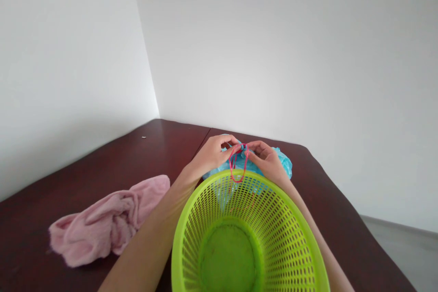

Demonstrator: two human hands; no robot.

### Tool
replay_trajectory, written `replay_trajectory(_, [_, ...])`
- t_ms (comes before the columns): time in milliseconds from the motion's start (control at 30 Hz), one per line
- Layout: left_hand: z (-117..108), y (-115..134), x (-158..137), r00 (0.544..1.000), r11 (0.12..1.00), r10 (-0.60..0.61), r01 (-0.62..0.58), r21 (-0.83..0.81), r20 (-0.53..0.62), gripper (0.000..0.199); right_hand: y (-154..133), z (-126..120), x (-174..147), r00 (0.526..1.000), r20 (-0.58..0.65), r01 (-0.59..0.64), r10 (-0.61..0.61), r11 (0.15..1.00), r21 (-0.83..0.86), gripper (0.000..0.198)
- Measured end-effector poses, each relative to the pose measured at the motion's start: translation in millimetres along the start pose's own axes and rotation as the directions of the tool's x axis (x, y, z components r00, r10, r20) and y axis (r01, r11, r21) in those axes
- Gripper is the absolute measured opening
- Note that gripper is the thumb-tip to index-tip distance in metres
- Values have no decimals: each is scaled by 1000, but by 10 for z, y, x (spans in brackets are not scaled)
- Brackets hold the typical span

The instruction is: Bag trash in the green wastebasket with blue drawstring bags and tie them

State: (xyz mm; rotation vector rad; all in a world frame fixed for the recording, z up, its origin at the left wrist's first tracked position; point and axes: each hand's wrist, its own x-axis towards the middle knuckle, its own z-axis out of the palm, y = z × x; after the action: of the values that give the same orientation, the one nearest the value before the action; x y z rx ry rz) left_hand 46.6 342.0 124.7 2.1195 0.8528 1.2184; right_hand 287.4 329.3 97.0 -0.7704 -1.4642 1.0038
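Observation:
Beyond the rim of a green plastic basket (181, 237), my left hand (219, 151) and my right hand (267, 157) meet at the gathered neck of a light blue plastic bag (284, 163). A pink-red string (238, 181) is looped about that neck and hangs down in front of the basket's far rim. Both hands are closed, thumb and fingers pinching at the string and the bunched plastic from either side. The basket is tilted toward me, its perforated wall and solid base visible inside. My fingertips partly hide the knot area.
A crumpled pink cloth (109, 221) lies on the dark red-brown table (102, 164), left of my forearm. A small pale scrap (143, 137) rests farther back. White walls (273, 45) border the table behind and at left; floor (404, 242) shows beyond its right edge.

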Motion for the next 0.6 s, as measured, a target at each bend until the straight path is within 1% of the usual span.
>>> replay_trajectory(100, [1, -27, -5, 999, 999, -6, 4, -42, -39, 25, 16, -30, 4, 1000, -17, -20, 19, 998, -58, 46])
replay_trajectory(167, [-6, -50, -11, 997, 999, 4, -7, -41, -82, 22, 29, -56, 8, 998, -51, -30, 25, 995, -96, 49])
replay_trajectory(200, [-16, -62, -13, 993, 999, 3, -7, -34, -116, 19, 39, -71, 9, 996, -88, -27, 18, 994, -103, 50])
replay_trajectory(267, [-55, -90, -9, 977, 1000, -22, 17, -26, -214, 13, 61, -112, 12, 978, -210, -5, -15, 996, -93, 50])
replay_trajectory(300, [-85, -107, -2, 960, 999, -40, 33, -31, -276, 11, 71, -142, 13, 958, -284, 12, -33, 997, -76, 49])
replay_trajectory(367, [-159, -145, 21, 910, 996, -85, 67, -59, -405, 12, 84, -224, 13, 903, -426, 51, -55, 999, -21, 47])
replay_trajectory(400, [-197, -163, 35, 881, 992, -117, 84, -92, -459, 15, 86, -273, 12, 873, -484, 72, -54, 997, 18, 46])
replay_trajectory(467, [-261, -179, 65, 814, 969, -223, 123, -216, -537, 20, 86, -371, 14, 824, -566, 112, -28, 987, 114, 44])
replay_trajectory(500, [-281, -175, 77, 781, 944, -291, 140, -299, -553, 22, 86, -413, 17, 805, -593, 128, -5, 978, 165, 43])
replay_trajectory(533, [-292, -161, 85, 754, 910, -358, 150, -386, -551, 23, 86, -447, 22, 800, -600, 135, 20, 968, 213, 42])
replay_trajectory(600, [-295, -119, 90, 729, 824, -466, 151, -547, -501, 24, 85, -486, 37, 820, -569, 130, 56, 951, 280, 37])
